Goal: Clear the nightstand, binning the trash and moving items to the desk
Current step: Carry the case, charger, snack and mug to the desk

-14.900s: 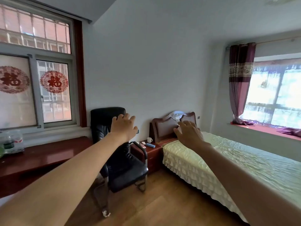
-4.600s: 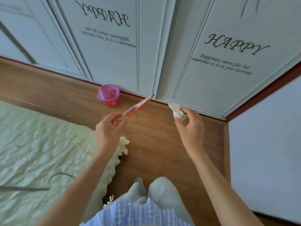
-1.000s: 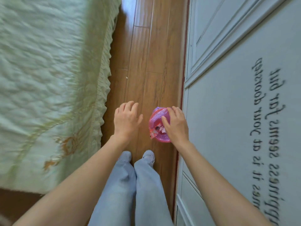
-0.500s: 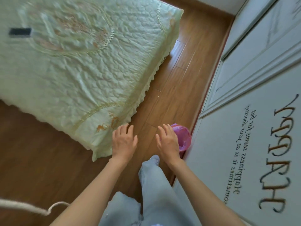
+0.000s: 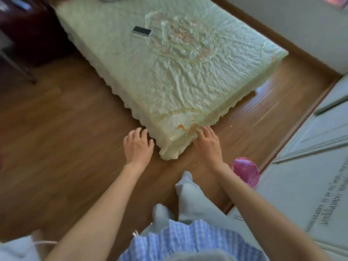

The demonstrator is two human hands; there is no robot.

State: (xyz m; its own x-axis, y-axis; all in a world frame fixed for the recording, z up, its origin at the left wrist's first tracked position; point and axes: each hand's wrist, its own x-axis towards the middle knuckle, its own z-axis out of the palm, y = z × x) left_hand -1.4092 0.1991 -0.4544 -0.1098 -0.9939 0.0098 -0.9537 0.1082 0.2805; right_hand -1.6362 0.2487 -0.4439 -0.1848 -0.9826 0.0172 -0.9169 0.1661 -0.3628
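Both hands are hovering spread and empty, left hand [image 5: 138,146] over the wooden floor [image 5: 56,138], right hand [image 5: 207,146] beside the pink bin [image 5: 244,171].

Open wood floor [image 5: 56,140] spreads wide to the left of the left hand [image 5: 138,146], nothing standing on it. Ahead, the bed corner [image 5: 169,147] juts between both hands. To the right, the pink bin [image 5: 244,173] and the wardrobe doors [image 5: 305,157] narrow the passage.
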